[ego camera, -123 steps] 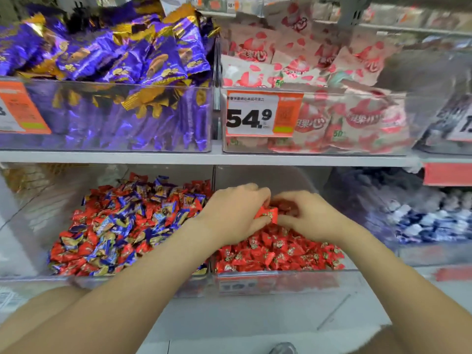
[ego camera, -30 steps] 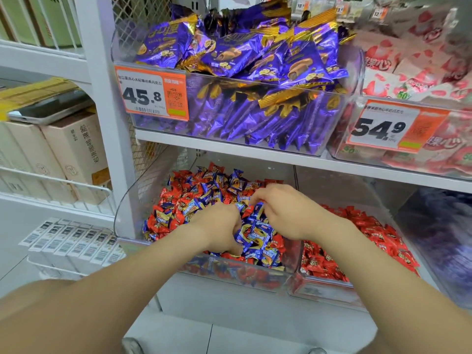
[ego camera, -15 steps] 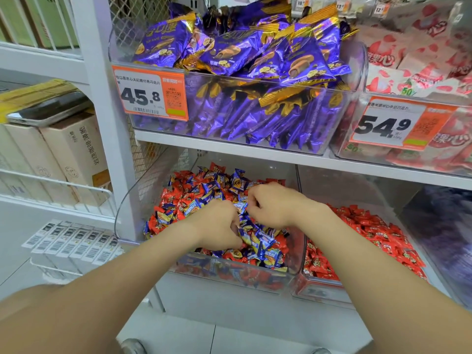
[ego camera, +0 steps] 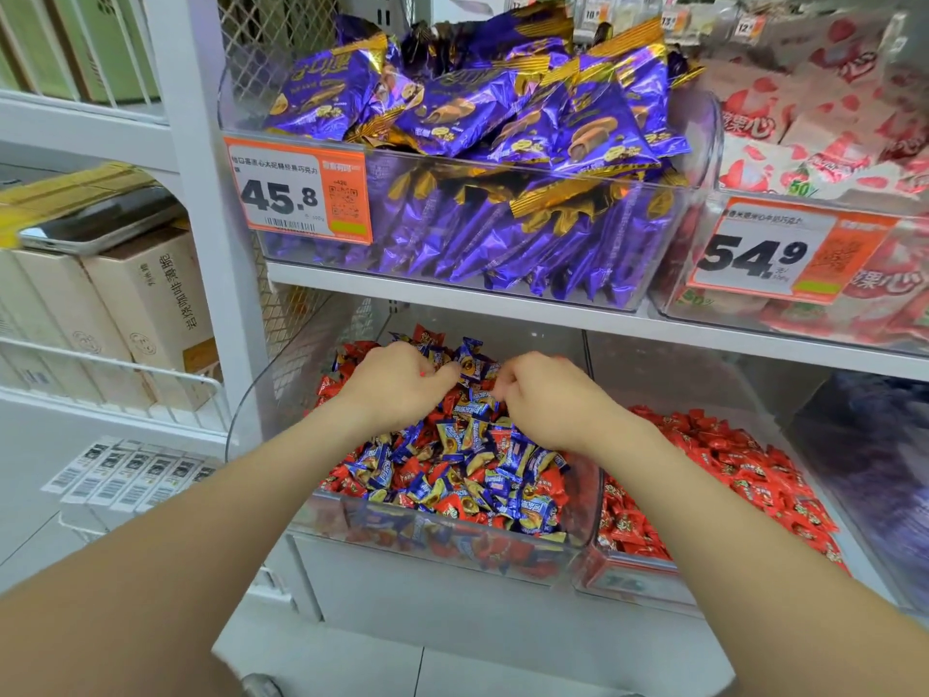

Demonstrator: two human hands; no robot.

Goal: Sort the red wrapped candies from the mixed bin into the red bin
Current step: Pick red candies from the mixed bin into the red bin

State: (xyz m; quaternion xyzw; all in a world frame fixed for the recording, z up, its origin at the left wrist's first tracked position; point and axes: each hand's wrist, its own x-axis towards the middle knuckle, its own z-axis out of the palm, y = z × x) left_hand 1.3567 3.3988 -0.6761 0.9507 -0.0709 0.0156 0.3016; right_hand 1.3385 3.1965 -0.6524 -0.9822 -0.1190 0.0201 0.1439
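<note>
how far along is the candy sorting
Done: the clear plastic red bin holds a heap of red wrapped candies. In hand: left hand and right hand dig in the clear plastic mixed bin, grip unclear. Left: many red ones lie among blue wrapped candies.

Reaches forward with both bare arms, left forearm (ego camera: 226,500) and right forearm (ego camera: 704,495) converging from the lower corners. Holds the left hand (ego camera: 397,384) back-up, fingers curled under, thumb stretched toward the right hand (ego camera: 543,399). Bends the right wrist slightly, turns that hand's back up, curls its fingers down and leftward. Sets the two hands near each other, apart. Hides under both palms whether the fingertips grip anything.
</note>
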